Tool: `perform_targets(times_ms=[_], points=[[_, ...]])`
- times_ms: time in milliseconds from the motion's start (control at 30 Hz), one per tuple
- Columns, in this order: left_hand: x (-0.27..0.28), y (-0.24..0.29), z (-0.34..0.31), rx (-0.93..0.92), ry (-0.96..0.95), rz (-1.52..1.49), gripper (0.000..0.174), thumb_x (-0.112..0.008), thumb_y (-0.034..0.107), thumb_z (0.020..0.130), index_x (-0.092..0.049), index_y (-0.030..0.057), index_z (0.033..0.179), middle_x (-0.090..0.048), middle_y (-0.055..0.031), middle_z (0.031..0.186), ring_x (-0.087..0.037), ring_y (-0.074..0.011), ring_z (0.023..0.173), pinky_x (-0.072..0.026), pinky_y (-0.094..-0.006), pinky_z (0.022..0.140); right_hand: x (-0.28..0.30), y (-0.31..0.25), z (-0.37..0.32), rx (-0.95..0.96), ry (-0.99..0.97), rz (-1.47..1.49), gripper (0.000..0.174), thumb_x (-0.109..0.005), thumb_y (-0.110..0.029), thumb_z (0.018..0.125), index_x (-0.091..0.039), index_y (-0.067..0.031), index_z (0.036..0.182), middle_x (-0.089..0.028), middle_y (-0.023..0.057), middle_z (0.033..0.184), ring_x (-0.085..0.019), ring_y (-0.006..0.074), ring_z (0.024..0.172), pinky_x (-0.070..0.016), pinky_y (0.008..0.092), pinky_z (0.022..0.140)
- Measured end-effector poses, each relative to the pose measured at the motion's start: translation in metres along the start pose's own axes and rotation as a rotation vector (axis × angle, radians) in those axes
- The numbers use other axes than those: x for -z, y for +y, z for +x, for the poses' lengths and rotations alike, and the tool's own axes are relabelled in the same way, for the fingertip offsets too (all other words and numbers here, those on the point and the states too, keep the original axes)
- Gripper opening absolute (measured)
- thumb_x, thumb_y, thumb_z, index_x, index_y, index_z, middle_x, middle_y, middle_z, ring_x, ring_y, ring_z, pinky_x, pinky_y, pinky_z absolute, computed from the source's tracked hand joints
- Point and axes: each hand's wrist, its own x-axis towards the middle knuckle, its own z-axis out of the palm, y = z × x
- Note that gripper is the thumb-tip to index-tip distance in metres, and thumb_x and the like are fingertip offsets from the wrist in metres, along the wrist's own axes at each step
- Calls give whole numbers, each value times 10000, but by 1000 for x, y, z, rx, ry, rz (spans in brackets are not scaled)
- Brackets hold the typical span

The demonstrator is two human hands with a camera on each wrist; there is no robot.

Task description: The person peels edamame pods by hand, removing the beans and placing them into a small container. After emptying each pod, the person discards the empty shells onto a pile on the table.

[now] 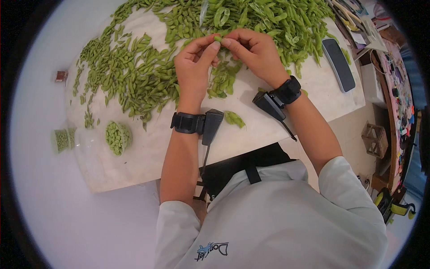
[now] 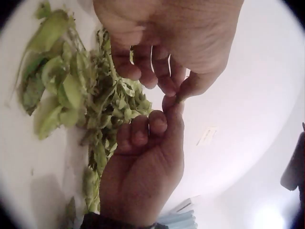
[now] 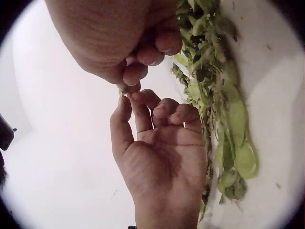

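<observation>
My left hand (image 1: 195,60) and right hand (image 1: 257,51) meet above the far part of the table, fingertips to fingertips. Between them, thumbs and forefingers pinch a small green edamame pod (image 1: 218,39), mostly covered by the fingers. In the right wrist view just a bit of the pod (image 3: 123,89) shows between the fingertips. Whole pods (image 1: 143,74) lie spread in a wide heap on the left. Split, flattened pods (image 1: 286,27) are piled beyond and to the right. A few opened pods (image 1: 224,80) lie on the table just below the hands.
A clear cup of shelled green beans (image 1: 117,138) stands at the left of the pale table (image 1: 148,166). One loose pod (image 1: 234,119) lies between the forearms. Toward the right edge rests a phone (image 1: 338,65). Beyond that edge stands a cluttered shelf (image 1: 396,89).
</observation>
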Motion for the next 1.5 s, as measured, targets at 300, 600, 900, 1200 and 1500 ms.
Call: perform_targets(times_ms=[300, 600, 900, 1200, 1500], points=[[0, 1, 0, 0, 16, 9, 226, -584, 43, 849, -617, -64, 1045, -586, -45, 730, -516, -105, 618, -422, -228, 574, -1, -2, 0, -31, -21, 14, 184, -592, -196, 896, -634, -19, 876, -538, 1, 591, -483, 50, 538, -397, 224, 502], [0, -2, 1, 30, -27, -45, 207, -542, 9, 845, -602, -68, 1028, -591, -57, 770, -520, -111, 636, -427, -228, 602, 2, -6, -1, -79, -72, 33, 235, -567, -238, 909, -617, -23, 830, -515, -20, 591, -454, 50, 522, -368, 223, 480], [4, -4, 1, -35, -89, 43, 148, -532, 9, 845, -597, -27, 973, -596, -59, 798, -525, -107, 664, -432, -236, 616, 2, -5, -2, -432, -267, 701, 273, -540, -258, 927, -556, -37, 768, -395, -55, 562, -386, 54, 477, -330, 214, 441], [-2, 2, -2, -151, 9, 121, 136, -618, -2, 824, -576, 2, 954, -591, -40, 823, -530, -89, 677, -437, -221, 595, 1, -1, -3, -501, -259, 941, 225, -530, -218, 930, -549, -29, 809, -377, -67, 571, -364, 55, 485, -324, 212, 437], [4, 6, -2, -284, 51, 538, 132, -674, 47, 809, -650, 9, 932, -615, -15, 862, -541, -68, 701, -430, -200, 618, -1, -1, -2, -521, -201, 810, 239, -531, -230, 931, -557, -30, 801, -386, -56, 571, -370, 57, 483, -343, 220, 433]])
